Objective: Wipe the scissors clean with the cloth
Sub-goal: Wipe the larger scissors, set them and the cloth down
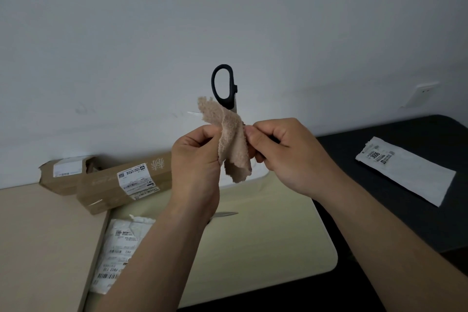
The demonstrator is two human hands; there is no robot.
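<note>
Fingers of my left hand (196,157) pinch fuzzy beige cloth (233,140) round black-handled steel scissors (229,99); my right hand (288,157) grips them, fingers curled.

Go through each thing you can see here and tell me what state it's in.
scissors: held up, blades spread open.
cloth: draped over the scissors, lower end hanging.
left hand: pinches the cloth.
right hand: grips the scissors' lower handle.
small box: end torn open.
mail bag: top torn open.
</note>
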